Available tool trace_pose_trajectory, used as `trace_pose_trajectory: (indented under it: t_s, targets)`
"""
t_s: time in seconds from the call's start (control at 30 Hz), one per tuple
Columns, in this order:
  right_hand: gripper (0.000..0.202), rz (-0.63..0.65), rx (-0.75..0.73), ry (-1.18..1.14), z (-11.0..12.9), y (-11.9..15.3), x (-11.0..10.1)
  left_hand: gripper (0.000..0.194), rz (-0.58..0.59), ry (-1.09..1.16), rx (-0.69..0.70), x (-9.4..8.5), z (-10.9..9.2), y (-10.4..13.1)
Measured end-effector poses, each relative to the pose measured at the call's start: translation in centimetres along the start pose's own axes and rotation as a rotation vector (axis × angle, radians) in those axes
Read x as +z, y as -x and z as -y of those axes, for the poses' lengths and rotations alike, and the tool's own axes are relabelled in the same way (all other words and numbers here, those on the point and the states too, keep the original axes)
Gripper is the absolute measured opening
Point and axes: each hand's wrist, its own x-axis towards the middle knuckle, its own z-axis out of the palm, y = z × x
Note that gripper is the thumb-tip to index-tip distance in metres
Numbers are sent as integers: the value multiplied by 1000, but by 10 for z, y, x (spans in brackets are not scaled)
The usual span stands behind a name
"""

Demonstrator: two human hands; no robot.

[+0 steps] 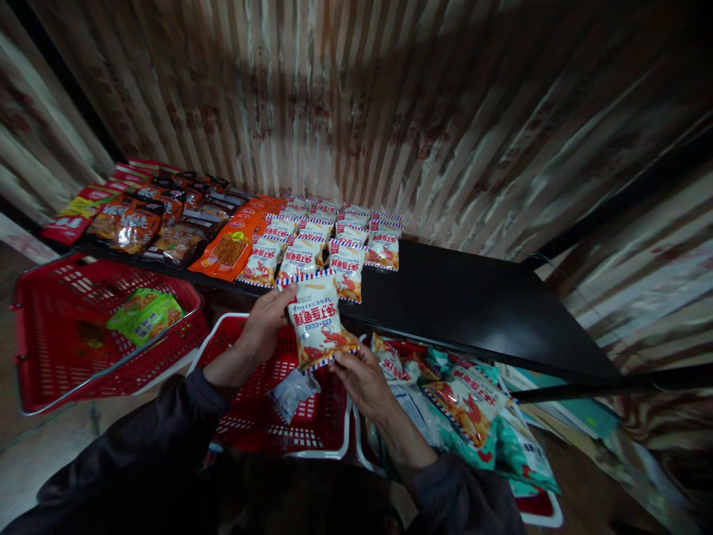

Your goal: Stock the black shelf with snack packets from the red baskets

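Note:
Between both hands I hold a white snack bag with red lettering and striped ends, upright with its printed front toward me. My left hand grips its upper left edge. With thumb and fingers, my right hand pinches the lower right corner. Just behind it, matching snack bags lie in rows on the black shelf. Below my hands is a red basket with a white rim, a clear and whitish packet inside it.
Orange and brown snack packs fill the shelf's left part. At left is a red basket with a green packet. A basket at right is heaped with white and teal snack bags. A metal shelf post crosses at right.

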Motion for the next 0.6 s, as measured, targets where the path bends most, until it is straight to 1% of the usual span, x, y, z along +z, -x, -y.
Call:
trace_pose_trajectory:
  t_s: [0.1,0.27,0.4,0.5,0.6]
  targets:
    - [27,-17,15,-39,2,0,0,31,59,-52,-4,0,2,3]
    - [29,-25,10,-52,7,0,1,31,106,-86,-59,6,5,11]
    - [27,-55,-15,-62,7,-1,-1,37,203,-90,-78,9,7,15]
    - [28,-55,-32,-88,7,-3,-3,40,223,-89,-91,9,10,15]
    - [27,-42,-50,-88,5,-4,-4,41,210,-69,-89,10,10,15]
